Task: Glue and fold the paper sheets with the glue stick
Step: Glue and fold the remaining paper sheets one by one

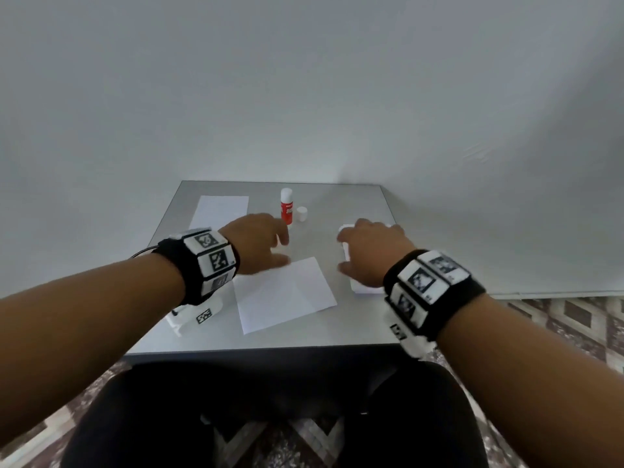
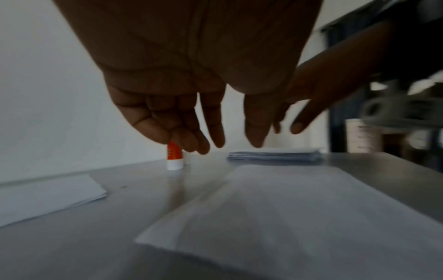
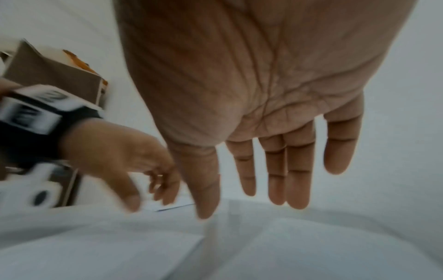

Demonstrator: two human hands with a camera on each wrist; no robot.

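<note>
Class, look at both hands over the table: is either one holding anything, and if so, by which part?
Nothing is held. The left hand and right hand hover open above the paper; the glue stick stands untouched.

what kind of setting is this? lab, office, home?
Probably a home room, not a lab: a small grey table pushed into a bare wall corner, a patterned carpet underneath, and only a glue stick and paper sheets on top.

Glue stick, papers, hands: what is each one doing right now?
glue stick: upright on the table, cap off.
cap: standing beside the glue stick.
middle sheet: flat, unfolded.
folded sheet: lying far left.
paper stack: under the right hand.
left hand: open, holding nothing.
right hand: open, above the stack.
</note>
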